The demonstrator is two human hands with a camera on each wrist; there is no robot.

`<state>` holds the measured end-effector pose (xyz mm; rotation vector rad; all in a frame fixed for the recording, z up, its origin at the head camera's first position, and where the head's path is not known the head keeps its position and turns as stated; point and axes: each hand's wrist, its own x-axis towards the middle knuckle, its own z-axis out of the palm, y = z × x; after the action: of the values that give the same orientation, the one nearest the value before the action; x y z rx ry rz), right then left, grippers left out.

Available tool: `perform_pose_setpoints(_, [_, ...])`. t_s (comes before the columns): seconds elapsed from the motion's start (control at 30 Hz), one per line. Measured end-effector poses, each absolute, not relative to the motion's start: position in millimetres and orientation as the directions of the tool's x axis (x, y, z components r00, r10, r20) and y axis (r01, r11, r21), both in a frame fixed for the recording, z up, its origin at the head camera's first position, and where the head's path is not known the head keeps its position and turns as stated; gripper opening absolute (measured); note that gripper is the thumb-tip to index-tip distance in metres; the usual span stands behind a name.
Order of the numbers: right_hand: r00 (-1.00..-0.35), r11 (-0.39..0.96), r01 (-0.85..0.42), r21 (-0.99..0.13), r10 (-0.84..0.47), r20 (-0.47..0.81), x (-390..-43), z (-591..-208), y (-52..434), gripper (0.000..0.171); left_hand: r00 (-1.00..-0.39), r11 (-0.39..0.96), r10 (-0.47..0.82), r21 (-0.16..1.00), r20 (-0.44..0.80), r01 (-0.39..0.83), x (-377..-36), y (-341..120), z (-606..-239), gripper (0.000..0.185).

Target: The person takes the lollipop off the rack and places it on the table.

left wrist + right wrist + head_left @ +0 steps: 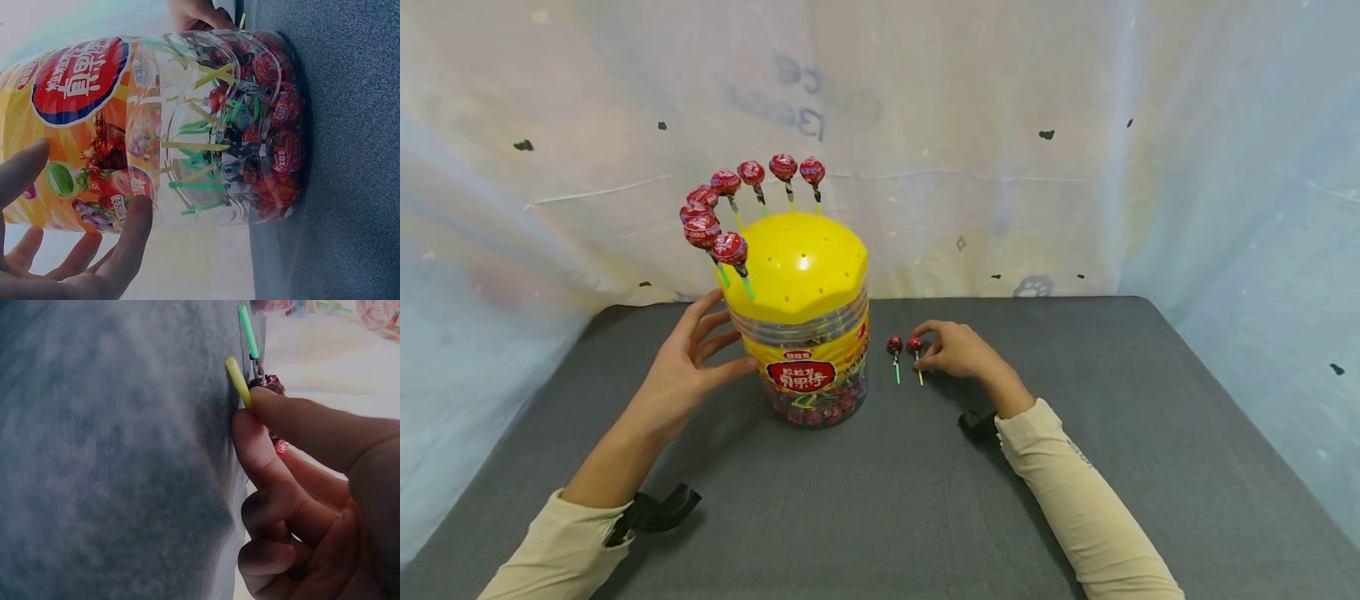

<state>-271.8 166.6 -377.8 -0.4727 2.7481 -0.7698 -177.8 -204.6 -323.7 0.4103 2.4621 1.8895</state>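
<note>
A red-wrapped lollipop with a yellow stick (916,350), lying on the grey tabletop (1150,433) beside the clear yellow-lidded plastic jar (805,333), is being pinched by the right hand (958,350). The jar is being steadied by the left hand (688,367), its grip open with straight fingers. A lift toward a free lid hole is judged to be the next requirement.

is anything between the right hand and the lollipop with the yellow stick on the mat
Nothing visible. The right hand already pinches the yellow-stick lollipop between thumb and forefinger. A green-stick lollipop lies just beside it, toward the jar, on the far side from the hand.

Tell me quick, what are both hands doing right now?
Left hand: open, fingers straight, thumb touching the candy jar.
Right hand: pinching the yellow-stick lollipop lying on the table.
</note>
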Motion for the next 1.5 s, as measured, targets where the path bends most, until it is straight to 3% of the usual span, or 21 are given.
perform_pose_setpoints(0.63, [-0.938, 0.818, -0.227, -0.529, -0.33, -0.107, -263.5, -367.8, 164.4, 0.056, -0.965, 0.248, 0.212, 0.947, 0.154, 0.206, -178.3, -204.1, -323.3, 0.093])
perform_pose_setpoints(0.87, [-0.927, 0.816, -0.288, -0.501, -0.368, -0.067, -258.3, -358.4, 159.9, 0.056, -0.964, 0.262, 0.212, 0.941, 0.161, 0.214, -179.2, -205.8, -323.3, 0.092])
perform_pose_setpoints(1.1, [-0.915, 0.852, -0.313, -0.419, -0.389, -0.106, -262.5, -368.3, 158.2, 0.059, -0.96, 0.266, 0.219, 0.936, 0.172, 0.229, -180.7, -207.4, -324.3, 0.091])
perform_pose_setpoints(1.5, [-0.924, 0.85, -0.278, -0.448, -0.363, -0.116, -261.2, -374.6, 160.7, 0.06, -0.961, 0.276, 0.232, 0.937, 0.149, 0.212, -182.8, -209.8, -323.7, 0.093])
